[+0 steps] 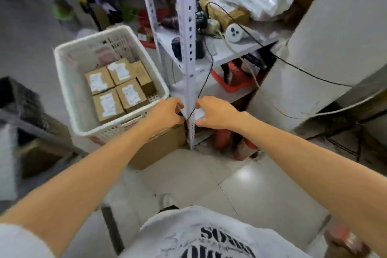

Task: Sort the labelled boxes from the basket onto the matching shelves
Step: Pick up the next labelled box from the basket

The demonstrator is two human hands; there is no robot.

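The metal shelf rack (189,48) holds a power strip (235,32) above and 1 red tray (230,87) below.

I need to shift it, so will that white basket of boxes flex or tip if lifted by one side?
Probably flexes: the white basket has thin perforated walls. Likely tips toward the labelled boxes, clustered toward one end.

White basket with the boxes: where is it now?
In the head view, left of centre: the white basket stands just left of the shelf post, beyond the left hand.
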